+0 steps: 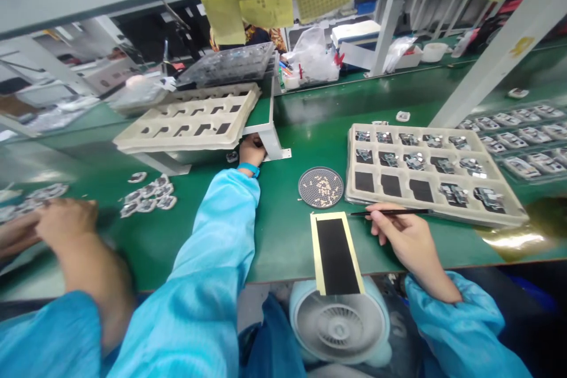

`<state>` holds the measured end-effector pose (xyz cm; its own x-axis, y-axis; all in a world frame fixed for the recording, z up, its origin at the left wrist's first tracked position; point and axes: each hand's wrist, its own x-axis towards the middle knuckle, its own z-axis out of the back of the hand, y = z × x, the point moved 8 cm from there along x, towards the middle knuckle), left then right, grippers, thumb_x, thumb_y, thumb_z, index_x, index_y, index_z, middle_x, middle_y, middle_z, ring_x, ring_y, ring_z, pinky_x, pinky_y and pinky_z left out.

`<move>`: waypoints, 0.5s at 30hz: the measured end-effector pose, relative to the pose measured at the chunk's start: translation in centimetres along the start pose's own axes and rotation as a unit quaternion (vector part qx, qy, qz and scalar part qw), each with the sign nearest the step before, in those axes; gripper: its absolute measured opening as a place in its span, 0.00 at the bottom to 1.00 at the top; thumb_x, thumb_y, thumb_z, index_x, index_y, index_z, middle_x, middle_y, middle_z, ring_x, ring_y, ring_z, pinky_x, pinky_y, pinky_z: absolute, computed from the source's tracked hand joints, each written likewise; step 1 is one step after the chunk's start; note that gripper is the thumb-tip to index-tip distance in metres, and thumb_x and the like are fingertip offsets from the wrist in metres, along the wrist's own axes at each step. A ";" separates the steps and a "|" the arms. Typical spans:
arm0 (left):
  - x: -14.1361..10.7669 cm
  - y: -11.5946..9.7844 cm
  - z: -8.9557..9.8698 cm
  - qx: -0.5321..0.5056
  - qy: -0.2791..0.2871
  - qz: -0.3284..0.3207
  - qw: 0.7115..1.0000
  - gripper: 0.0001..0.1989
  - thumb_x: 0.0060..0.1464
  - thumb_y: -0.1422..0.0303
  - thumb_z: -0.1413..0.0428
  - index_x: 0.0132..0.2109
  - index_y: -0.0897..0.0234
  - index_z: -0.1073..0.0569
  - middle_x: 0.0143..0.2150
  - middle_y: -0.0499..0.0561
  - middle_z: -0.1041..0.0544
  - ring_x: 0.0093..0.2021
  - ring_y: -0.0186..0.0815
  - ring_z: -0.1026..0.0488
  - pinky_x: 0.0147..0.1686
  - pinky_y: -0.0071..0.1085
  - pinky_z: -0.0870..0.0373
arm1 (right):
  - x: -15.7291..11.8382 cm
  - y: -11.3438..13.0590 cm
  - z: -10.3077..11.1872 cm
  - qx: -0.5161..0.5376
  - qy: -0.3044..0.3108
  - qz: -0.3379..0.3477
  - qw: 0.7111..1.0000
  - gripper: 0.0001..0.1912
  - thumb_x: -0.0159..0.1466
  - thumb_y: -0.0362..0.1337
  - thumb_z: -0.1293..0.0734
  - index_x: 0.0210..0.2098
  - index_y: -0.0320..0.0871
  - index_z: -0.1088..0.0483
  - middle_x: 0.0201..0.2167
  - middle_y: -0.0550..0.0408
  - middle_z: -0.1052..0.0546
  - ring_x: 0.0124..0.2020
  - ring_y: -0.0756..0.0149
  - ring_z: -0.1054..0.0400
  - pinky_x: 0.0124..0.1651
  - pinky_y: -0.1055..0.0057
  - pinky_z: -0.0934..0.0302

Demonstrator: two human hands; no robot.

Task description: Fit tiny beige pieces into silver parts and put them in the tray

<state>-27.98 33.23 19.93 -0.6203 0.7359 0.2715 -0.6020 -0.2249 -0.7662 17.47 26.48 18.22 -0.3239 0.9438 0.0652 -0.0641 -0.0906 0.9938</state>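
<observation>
Head-camera view, with clock directions from the middle of the scene. A person in blue sleeves works at a green bench [283, 242]. Just off centre toward ten o'clock, the left hand [251, 152] reaches beneath a stand [278, 140]; its fingers are partly hidden, so how open they are, and whether they hold anything, cannot be told. A small part [231, 157] lies just beside it.

At four o'clock, the right hand [401, 233] is closed in a pinch around a thin dark tool [414, 211], perhaps tweezers. The tool's tip points to nine o'clock, near the top of a yellow-edged black sheet [337, 254] at five o'clock. Nearer centre sits a round dish [321, 204] of pale bits. At three o'clock, a tray [496, 212] holds metallic parts; three near-side pockets show only flat black pieces [392, 185].

The step in hand looks like fetching something from under the stand, the tool kept ready. The next move would call for drawing the left hand back toward six o'clock, clear of the stand's leg.
</observation>
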 end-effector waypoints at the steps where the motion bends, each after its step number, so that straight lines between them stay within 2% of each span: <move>1: -1.0 0.6 0.9 0.000 -0.011 0.002 1.000 0.16 0.46 0.69 0.34 0.44 0.67 0.23 0.40 0.56 0.19 0.44 0.44 0.23 0.47 0.36 0.31 | 0.0 0.0 0.0 -0.002 -0.002 0.000 1.000 0.17 0.63 0.49 0.27 0.41 0.42 0.21 0.21 0.54 0.24 0.18 0.70 0.34 0.19 0.74 0.37; 3: -3.0 1.8 2.9 -0.001 -0.026 0.009 1.000 0.17 0.47 0.68 0.33 0.44 0.67 0.23 0.37 0.54 0.19 0.41 0.41 0.22 0.45 0.34 0.30 | 0.0 -0.1 0.1 -0.008 -0.004 -0.003 1.000 0.17 0.62 0.50 0.27 0.40 0.42 0.21 0.21 0.54 0.24 0.19 0.69 0.33 0.19 0.74 0.36; 5: -4.6 2.8 5.1 0.002 -0.035 0.017 0.999 0.15 0.46 0.66 0.32 0.41 0.67 0.22 0.36 0.54 0.19 0.41 0.41 0.22 0.46 0.34 0.29 | 0.0 -0.1 0.0 -0.014 0.000 -0.005 1.000 0.18 0.62 0.51 0.27 0.40 0.42 0.21 0.22 0.53 0.23 0.19 0.69 0.33 0.19 0.74 0.36; 8: -5.4 3.5 8.7 0.006 -0.058 0.030 0.998 0.13 0.43 0.66 0.30 0.35 0.66 0.23 0.39 0.55 0.18 0.46 0.43 0.23 0.50 0.35 0.30 | 0.0 0.0 -0.3 -0.016 0.010 -0.004 1.000 0.20 0.61 0.53 0.26 0.40 0.42 0.21 0.23 0.53 0.23 0.19 0.70 0.33 0.19 0.75 0.37; 10: -5.3 3.5 10.4 -0.003 -0.078 0.042 0.996 0.14 0.43 0.66 0.30 0.35 0.67 0.24 0.40 0.56 0.18 0.48 0.44 0.24 0.50 0.36 0.31 | 0.0 0.1 -0.4 -0.013 0.010 -0.001 1.000 0.20 0.60 0.53 0.26 0.39 0.41 0.21 0.23 0.53 0.23 0.19 0.70 0.34 0.19 0.75 0.37; 12: -5.4 3.4 11.2 -0.030 -0.094 0.052 0.994 0.15 0.45 0.67 0.30 0.37 0.68 0.26 0.41 0.58 0.18 0.47 0.43 0.24 0.49 0.37 0.30 | -0.1 0.2 -0.3 -0.007 0.003 0.002 1.000 0.20 0.60 0.53 0.26 0.39 0.41 0.21 0.24 0.52 0.22 0.19 0.70 0.34 0.19 0.74 0.37; 15: -7.3 2.9 10.0 -0.098 -0.084 0.061 0.990 0.17 0.50 0.66 0.33 0.43 0.69 0.29 0.44 0.61 0.19 0.45 0.40 0.22 0.45 0.35 0.27 | -0.3 0.1 0.3 0.016 -0.015 0.004 1.000 0.20 0.63 0.53 0.28 0.37 0.40 0.23 0.24 0.52 0.22 0.19 0.71 0.33 0.20 0.74 0.36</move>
<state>-30.29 20.83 21.55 -0.7674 0.5906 0.2496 -0.4178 -0.1652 -0.8934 17.82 26.28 18.30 -0.2949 0.9525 0.0757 -0.0302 -0.0884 0.9956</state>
